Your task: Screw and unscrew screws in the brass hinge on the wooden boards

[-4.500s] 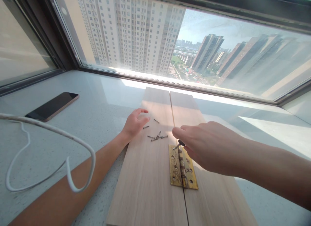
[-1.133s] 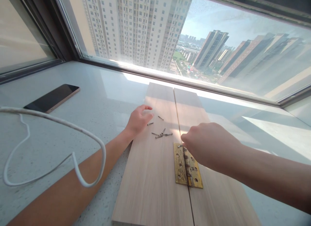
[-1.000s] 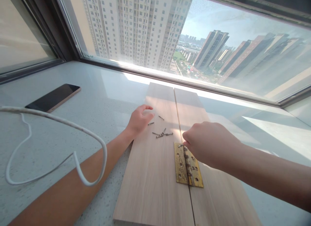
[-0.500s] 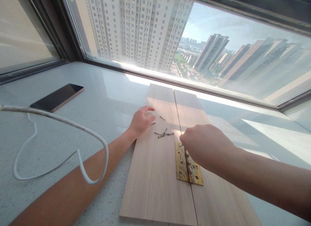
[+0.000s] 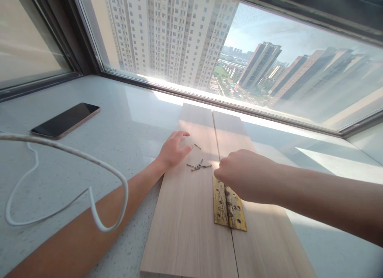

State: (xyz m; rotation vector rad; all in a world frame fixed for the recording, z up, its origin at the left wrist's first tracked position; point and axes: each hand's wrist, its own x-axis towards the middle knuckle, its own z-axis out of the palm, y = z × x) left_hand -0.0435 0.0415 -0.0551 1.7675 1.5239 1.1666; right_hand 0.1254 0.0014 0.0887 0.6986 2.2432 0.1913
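My right hand (image 5: 248,175) is closed, its curled fingers over the upper end of a worn brass hinge (image 5: 222,210). Whatever the fingers may hold is hidden from view. The hinge lies open and flat, its knuckle along the seam between a left wooden board (image 5: 185,222) and a right wooden board (image 5: 269,238). My left hand (image 5: 173,151) rests at the left board's edge, thumb and fingers apart, with nothing seen in it. Beside it lie a single screw (image 5: 197,146) and a small pile of several screws (image 5: 199,166).
A white cable (image 5: 72,152) loops in front of my left forearm. A dark-screened phone (image 5: 66,120) lies on the speckled white sill (image 5: 125,122) at the left. Beyond the boards stands a window with a dark frame (image 5: 215,104).
The view has shifted slightly, with boards and hinge a little further left. My right hand stays closed at the hinge's top. The screw by my left thumb no longer shows.
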